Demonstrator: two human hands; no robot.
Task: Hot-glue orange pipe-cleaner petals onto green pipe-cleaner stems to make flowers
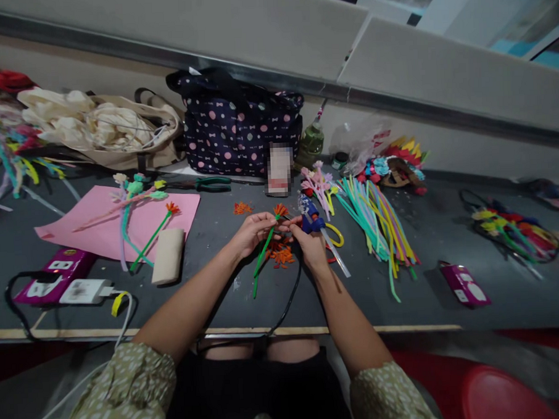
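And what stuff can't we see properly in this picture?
All in the head view:
Green stem: pinched bit hidden by the left hand.
Right hand: too small to tell what its fingertips touch.
Spotted bag: its cloth sides hide what's inside.
Pale thing before the bag: blurred into squares.
Round red seat: cut off by the bottom edge.

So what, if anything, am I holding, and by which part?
Your left hand pinches the orange green-stemmed flower just below its bloom; whether your right hand holds anything is unclear.

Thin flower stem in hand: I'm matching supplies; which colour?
The stem is green, clearest in the head view.
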